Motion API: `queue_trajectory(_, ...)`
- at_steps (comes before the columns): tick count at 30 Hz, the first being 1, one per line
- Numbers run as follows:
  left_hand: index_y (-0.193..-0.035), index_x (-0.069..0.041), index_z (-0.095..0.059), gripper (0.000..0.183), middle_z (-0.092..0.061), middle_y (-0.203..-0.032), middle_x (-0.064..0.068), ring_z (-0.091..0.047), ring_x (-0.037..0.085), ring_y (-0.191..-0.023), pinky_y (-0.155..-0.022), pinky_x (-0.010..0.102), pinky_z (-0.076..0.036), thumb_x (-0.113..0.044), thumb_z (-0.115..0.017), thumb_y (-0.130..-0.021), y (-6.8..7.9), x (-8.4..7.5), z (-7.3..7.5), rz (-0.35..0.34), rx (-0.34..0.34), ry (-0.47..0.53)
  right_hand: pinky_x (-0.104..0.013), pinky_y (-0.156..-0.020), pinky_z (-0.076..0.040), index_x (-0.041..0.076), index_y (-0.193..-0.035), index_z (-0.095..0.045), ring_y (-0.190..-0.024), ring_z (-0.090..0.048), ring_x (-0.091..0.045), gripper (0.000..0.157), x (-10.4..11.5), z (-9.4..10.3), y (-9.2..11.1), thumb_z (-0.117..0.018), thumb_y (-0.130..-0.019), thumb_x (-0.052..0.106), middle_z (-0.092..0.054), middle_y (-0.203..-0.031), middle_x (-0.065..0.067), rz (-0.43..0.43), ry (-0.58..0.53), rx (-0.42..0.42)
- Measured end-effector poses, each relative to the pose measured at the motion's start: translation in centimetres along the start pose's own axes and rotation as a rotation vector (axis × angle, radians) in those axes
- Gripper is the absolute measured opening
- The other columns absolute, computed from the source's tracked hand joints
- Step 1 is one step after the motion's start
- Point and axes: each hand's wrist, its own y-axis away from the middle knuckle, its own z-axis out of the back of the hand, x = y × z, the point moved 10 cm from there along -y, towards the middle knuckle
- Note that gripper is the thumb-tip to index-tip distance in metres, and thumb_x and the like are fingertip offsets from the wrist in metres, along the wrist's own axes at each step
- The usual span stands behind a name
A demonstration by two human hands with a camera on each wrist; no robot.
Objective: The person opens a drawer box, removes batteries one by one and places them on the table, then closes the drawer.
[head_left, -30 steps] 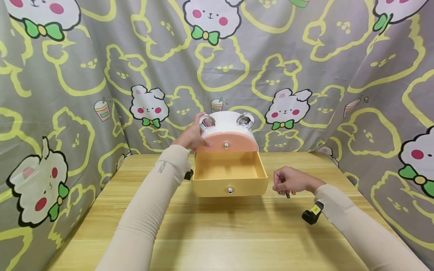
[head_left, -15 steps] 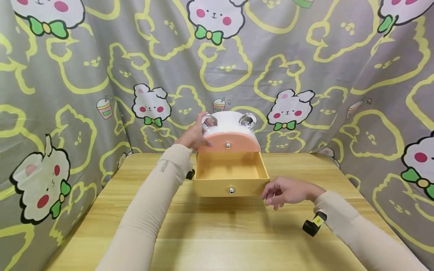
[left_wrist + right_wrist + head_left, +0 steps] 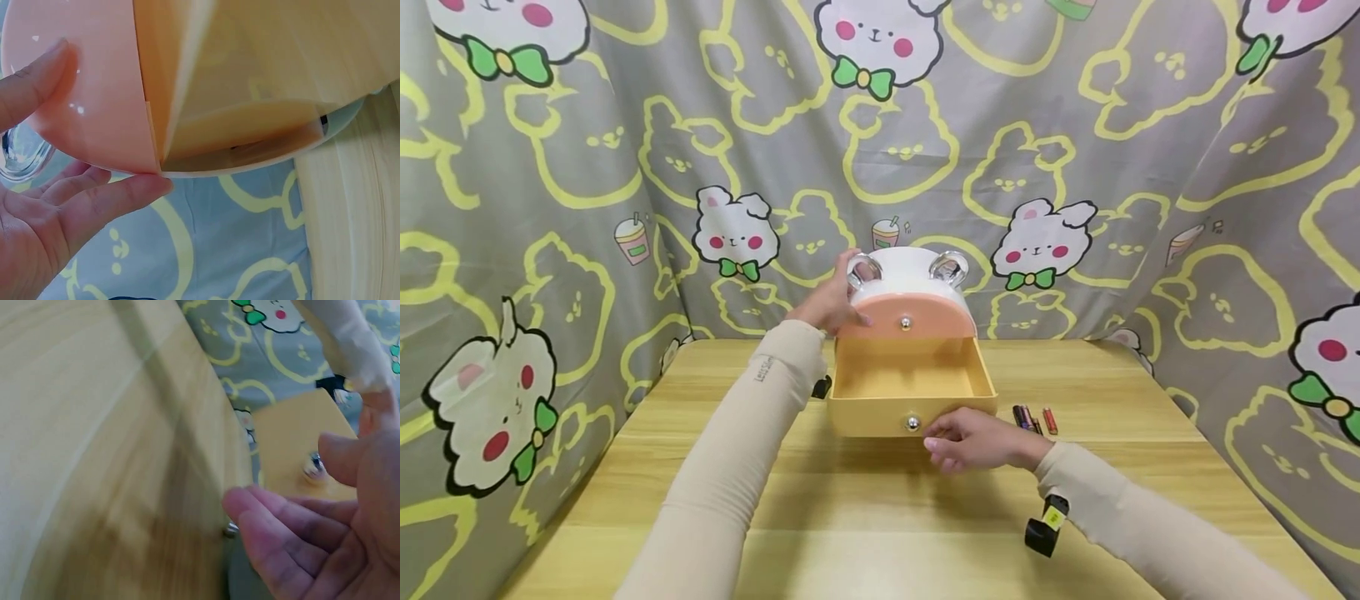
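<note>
A small white drawer cabinet [image 3: 904, 268] with two shiny round ears stands at the back of the table. Its pink upper drawer [image 3: 880, 315] is closed; the yellow lower drawer [image 3: 865, 417] is pulled out and bare inside. My left hand [image 3: 831, 304] grips the cabinet's left side, thumb on the pink front [image 3: 106, 81] and fingers behind the edge. At the yellow drawer's front, my right hand [image 3: 977, 440] is just right of its silver knob [image 3: 913, 422], apart from it. Its fingers are loosely bent and hold nothing; in the right wrist view the knob [image 3: 314, 469] shows beyond the thumb.
To the right of the drawer lie several short, slim sticks [image 3: 1024, 417], dark and purple, plus a red one [image 3: 1050, 421]; their kind is too small to tell. A patterned grey curtain [image 3: 895, 117] surrounds the wooden table [image 3: 850, 533] at the back and sides.
My right hand has moved left from beside the small sticks to the yellow drawer's knob, uncovering the sticks. The left hand keeps its hold on the cabinet.
</note>
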Motion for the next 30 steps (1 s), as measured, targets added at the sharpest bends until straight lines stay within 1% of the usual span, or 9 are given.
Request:
queue_trajectory(3, -0.150, -0.036, 0.000, 0.120, -0.051, -0.117, 0.023, -0.058, 0.033, -0.085, -0.058, 0.035, -0.053, -0.004, -0.086, -0.072, 0.0, 0.1, -0.1, 0.010, 0.024, -0.007, -0.030, -0.066, -0.055, -0.002, -0.109, -0.068, -0.072, -0.067, -0.015, 0.030, 0.3, -0.2, -0.7, -0.057, -0.100, 0.025, -0.069, -0.079, -0.001, 0.040, 0.102, -0.076)
queue_trajectory(6, -0.149, -0.038, 0.003, 0.120, -0.049, -0.120, 0.024, -0.057, 0.033, -0.086, -0.061, 0.036, -0.053, -0.006, -0.084, -0.074, 0.0, 0.3, -0.2, 0.020, 0.056, -0.005, -0.028, -0.061, -0.053, 0.005, -0.097, -0.072, -0.067, -0.067, -0.016, 0.028, 0.6, -0.1, -1.1, -0.059, -0.098, 0.030, -0.067, -0.069, 0.002, 0.052, 0.175, -0.156)
queue_trajectory(10, -0.148, -0.042, 0.007, 0.118, -0.045, -0.128, 0.024, -0.056, 0.031, -0.086, -0.052, 0.030, -0.048, -0.005, -0.081, -0.078, -0.1, 0.4, -0.5, 0.049, 0.109, 0.063, -0.029, -0.054, -0.052, 0.009, -0.084, -0.072, -0.064, -0.067, -0.019, 0.028, 0.9, 0.2, -1.3, -0.060, -0.097, 0.030, -0.065, -0.062, 0.002, 0.050, 0.181, -0.228)
queue_trajectory(13, -0.147, -0.044, 0.009, 0.114, -0.041, -0.134, 0.025, -0.054, 0.028, -0.079, -0.045, 0.025, -0.040, -0.006, -0.077, -0.082, -0.3, 0.6, -0.9, 0.081, 0.141, 0.113, -0.028, -0.051, -0.050, 0.011, -0.073, -0.069, -0.062, -0.066, -0.018, 0.032, 1.0, 0.3, -1.3, -0.060, -0.097, 0.030, -0.064, -0.061, 0.003, 0.052, 0.198, -0.259)
queue_trajectory(17, -0.146, -0.045, 0.011, 0.109, -0.041, -0.135, 0.025, -0.048, 0.022, -0.062, -0.042, 0.023, -0.035, -0.012, -0.074, -0.086, -0.3, 1.0, -1.1, 0.118, 0.165, 0.098, -0.026, -0.051, -0.050, 0.009, -0.066, -0.066, -0.061, -0.067, -0.020, 0.038, 0.9, 0.4, -1.4, -0.061, -0.097, 0.030, -0.063, -0.060, 0.007, 0.060, 0.214, -0.282)
queue_trajectory(19, -0.146, -0.045, 0.012, 0.107, -0.042, -0.134, 0.024, -0.046, 0.020, -0.060, -0.041, 0.023, -0.033, -0.014, -0.072, -0.087, -0.2, 1.0, -1.2, 0.128, 0.176, 0.084, -0.026, -0.051, -0.050, 0.008, -0.065, -0.066, -0.061, -0.067, -0.021, 0.039, 0.8, 0.4, -1.4, -0.061, -0.097, 0.030, -0.062, -0.059, 0.008, 0.063, 0.214, -0.290)
queue_trajectory(22, -0.145, -0.046, 0.011, 0.106, -0.040, -0.135, 0.023, -0.043, 0.020, -0.060, -0.041, 0.023, -0.031, -0.010, -0.071, -0.088, -0.1, 1.0, -1.4, 0.151, 0.191, 0.139, -0.026, -0.052, -0.051, 0.007, -0.065, -0.066, -0.059, -0.067, -0.019, 0.039, 0.7, 0.5, -1.5, -0.061, -0.097, 0.029, -0.062, -0.058, 0.008, 0.065, 0.208, -0.302)
queue_trajectory(27, -0.145, -0.047, 0.009, 0.107, -0.035, -0.141, 0.027, -0.052, 0.028, -0.077, -0.042, 0.024, -0.035, -0.002, -0.069, -0.088, -0.1, 0.8, -1.4, 0.161, 0.197, 0.216, -0.027, -0.051, -0.050, 0.010, -0.065, -0.067, -0.057, -0.065, -0.016, 0.036, 0.7, 0.8, -1.5, -0.062, -0.096, 0.028, -0.063, -0.059, 0.007, 0.055, 0.211, -0.331)
queue_trajectory(30, -0.146, -0.046, 0.009, 0.108, -0.032, -0.143, 0.028, -0.052, 0.036, -0.108, -0.057, 0.035, -0.053, 0.001, -0.068, -0.087, -0.3, 0.6, -1.3, 0.163, 0.212, 0.245, -0.027, -0.051, -0.050, 0.011, -0.065, -0.068, -0.057, -0.064, -0.014, 0.035, 0.7, 0.9, -1.5, -0.063, -0.096, 0.027, -0.063, -0.059, 0.007, 0.044, 0.219, -0.345)
